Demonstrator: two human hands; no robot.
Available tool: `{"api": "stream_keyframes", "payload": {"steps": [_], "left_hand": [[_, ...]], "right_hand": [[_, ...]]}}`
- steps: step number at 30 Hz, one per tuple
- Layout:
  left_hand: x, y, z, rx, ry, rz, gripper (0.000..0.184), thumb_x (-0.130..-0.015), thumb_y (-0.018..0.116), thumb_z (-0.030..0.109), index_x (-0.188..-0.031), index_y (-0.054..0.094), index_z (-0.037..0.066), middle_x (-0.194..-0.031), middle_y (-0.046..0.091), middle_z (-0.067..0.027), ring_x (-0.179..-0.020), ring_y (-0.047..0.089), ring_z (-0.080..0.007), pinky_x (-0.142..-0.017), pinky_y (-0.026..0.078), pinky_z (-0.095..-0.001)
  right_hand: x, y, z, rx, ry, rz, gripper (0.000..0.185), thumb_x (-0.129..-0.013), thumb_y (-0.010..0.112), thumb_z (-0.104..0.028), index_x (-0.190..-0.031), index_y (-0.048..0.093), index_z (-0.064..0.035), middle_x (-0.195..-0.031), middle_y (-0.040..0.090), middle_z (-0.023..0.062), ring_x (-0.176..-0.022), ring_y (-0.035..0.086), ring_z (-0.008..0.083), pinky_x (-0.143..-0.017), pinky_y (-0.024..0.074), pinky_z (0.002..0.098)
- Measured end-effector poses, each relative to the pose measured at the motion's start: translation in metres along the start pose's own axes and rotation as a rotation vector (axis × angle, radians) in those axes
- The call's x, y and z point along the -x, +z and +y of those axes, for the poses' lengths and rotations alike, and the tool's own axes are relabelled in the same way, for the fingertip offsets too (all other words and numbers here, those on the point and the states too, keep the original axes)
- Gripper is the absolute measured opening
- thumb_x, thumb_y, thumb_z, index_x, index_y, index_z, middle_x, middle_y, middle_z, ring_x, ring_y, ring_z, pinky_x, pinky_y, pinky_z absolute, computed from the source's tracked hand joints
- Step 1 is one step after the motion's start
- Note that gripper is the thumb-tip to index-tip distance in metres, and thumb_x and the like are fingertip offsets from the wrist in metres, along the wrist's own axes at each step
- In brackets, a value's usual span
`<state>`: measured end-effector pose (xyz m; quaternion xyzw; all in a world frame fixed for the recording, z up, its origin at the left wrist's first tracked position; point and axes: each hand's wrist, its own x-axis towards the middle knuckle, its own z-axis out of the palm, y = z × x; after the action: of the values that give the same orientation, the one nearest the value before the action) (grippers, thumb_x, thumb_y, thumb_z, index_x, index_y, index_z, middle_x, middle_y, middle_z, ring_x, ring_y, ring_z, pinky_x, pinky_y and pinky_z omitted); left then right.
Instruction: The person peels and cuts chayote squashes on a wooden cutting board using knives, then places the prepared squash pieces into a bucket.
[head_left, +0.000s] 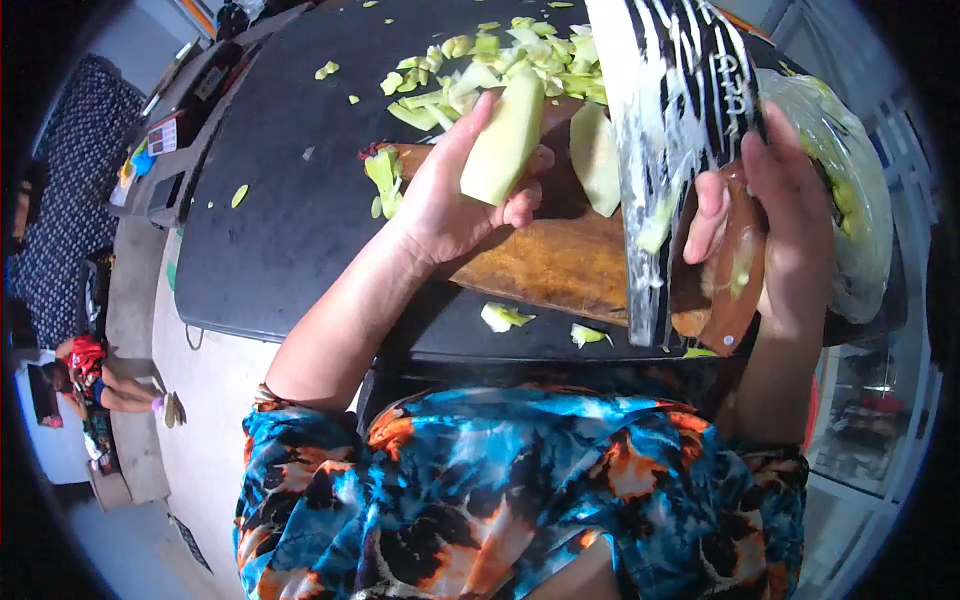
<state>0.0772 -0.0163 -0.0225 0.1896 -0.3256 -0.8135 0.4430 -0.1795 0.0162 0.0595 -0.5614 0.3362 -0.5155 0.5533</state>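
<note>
My left hand (440,205) is wrapped round a peeled, pale green piece of fruit or vegetable (505,140), held tilted above the wooden cutting board (545,265). In my right hand (790,200) is a large cleaver (660,130) by its brown wooden handle (735,270). Its broad dark blade stands up, streaked with whitish residue, and a green scrap clings to it. Between the two hands, another pale cut piece (595,160) rests on the board, partly hidden by the blade.
Green peelings and chopped bits (540,60) lie heaped on the black table (290,180) beyond the board. More scraps (505,317) are at its near edge. A clear plastic bag (850,200) with greenish contents stands at right. Another person (90,375) is at far left.
</note>
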Motion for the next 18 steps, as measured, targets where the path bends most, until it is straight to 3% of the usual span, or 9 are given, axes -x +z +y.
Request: {"api": "stream_keyframes", "payload": {"steps": [3, 4, 7, 8, 10, 12, 14, 18], "left_hand": [[0.004, 0.008, -0.002, -0.11, 0.058, 0.026, 0.062, -0.09, 0.053, 0.055, -0.132, 0.042, 0.011, -0.099, 0.058, -0.0098, -0.074, 0.058, -0.0172, -0.056, 0.046, -0.0243], [0.005, 0.008, -0.001, -0.136, 0.073, -0.008, 0.065, -0.088, 0.061, 0.047, -0.137, 0.034, 0.014, -0.103, 0.055, -0.0086, -0.076, 0.058, -0.0163, -0.058, 0.047, -0.0245], [0.006, 0.018, -0.004, -0.317, 0.201, 0.019, 0.073, -0.083, 0.072, 0.035, -0.14, 0.031, 0.014, -0.104, 0.054, -0.0073, -0.077, 0.058, -0.0155, -0.06, 0.048, -0.025], [0.006, 0.015, -0.008, -0.211, 0.191, 0.046, 0.071, -0.08, 0.077, 0.023, -0.137, 0.036, 0.01, -0.101, 0.056, -0.0059, -0.078, 0.057, -0.0134, -0.061, 0.048, -0.0246], [0.006, 0.017, -0.008, -0.257, 0.194, 0.004, 0.064, -0.082, 0.075, 0.022, -0.133, 0.04, 0.006, -0.097, 0.057, -0.0051, -0.078, 0.058, -0.0118, -0.06, 0.049, -0.0235], [0.008, 0.025, -0.009, -0.276, 0.213, 0.009, 0.052, -0.085, 0.072, 0.019, -0.127, 0.046, 0.002, -0.091, 0.059, -0.0037, -0.075, 0.059, -0.0093, -0.055, 0.049, -0.0212], [0.009, 0.028, -0.01, -0.285, 0.199, 0.017, 0.051, -0.085, 0.072, 0.019, -0.126, 0.046, 0.002, -0.092, 0.06, -0.0042, -0.072, 0.06, -0.0093, -0.053, 0.049, -0.0208], [0.008, 0.024, -0.012, -0.318, 0.21, -0.009, 0.048, -0.085, 0.071, 0.018, -0.124, 0.047, 0.003, -0.09, 0.061, -0.0041, -0.068, 0.059, -0.0092, -0.052, 0.048, -0.0202]], "right_hand": [[0.003, 0.004, 0.003, 0.039, 0.087, 0.001, 0.036, -0.1, 0.043, -0.02, -0.131, 0.044, -0.0025, -0.074, 0.059, 0.0107, -0.046, 0.054, 0.0165, -0.046, 0.0473, 0.0252], [0.004, 0.004, 0.002, 0.079, 0.101, -0.032, 0.04, -0.1, 0.044, -0.017, -0.138, 0.04, -0.0039, -0.076, 0.059, 0.0104, -0.046, 0.053, 0.015, -0.047, 0.0479, 0.0254], [0.004, 0.004, -0.001, 0.197, 0.068, -0.059, 0.043, -0.099, 0.044, -0.014, -0.141, 0.037, -0.0034, -0.075, 0.058, 0.0094, -0.047, 0.051, 0.013, -0.047, 0.047, 0.024], [0.005, 0.005, -0.001, 0.204, 0.057, -0.048, 0.043, -0.099, 0.043, -0.013, -0.141, 0.037, -0.0031, -0.074, 0.058, 0.0089, -0.047, 0.049, 0.0121, -0.045, 0.0457, 0.0235], [0.008, 0.008, -0.003, 0.219, 0.035, -0.026, 0.044, -0.099, 0.043, -0.011, -0.141, 0.036, -0.0024, -0.072, 0.057, 0.0078, -0.046, 0.046, 0.0104, -0.043, 0.0432, 0.0226], [0.01, -0.009, -0.008, 0.213, 0.064, -0.193, 0.047, -0.098, 0.043, -0.011, -0.143, 0.034, -0.0009, -0.088, 0.06, 0.0131, -0.06, 0.056, 0.0132, -0.055, 0.0482, 0.0237], [0.013, -0.013, -0.012, 0.369, -0.002, -0.238, 0.05, -0.097, 0.042, -0.011, -0.144, 0.031, 0.0007, -0.108, 0.058, 0.0171, -0.079, 0.06, 0.0158, -0.07, 0.0496, 0.0256], [0.017, -0.007, -0.013, 0.568, -0.16, -0.208, 0.05, -0.096, 0.041, -0.009, -0.144, 0.032, 0.0011, -0.118, 0.052, 0.0171, -0.093, 0.054, 0.0175, -0.079, 0.0454, 0.0272]]}}
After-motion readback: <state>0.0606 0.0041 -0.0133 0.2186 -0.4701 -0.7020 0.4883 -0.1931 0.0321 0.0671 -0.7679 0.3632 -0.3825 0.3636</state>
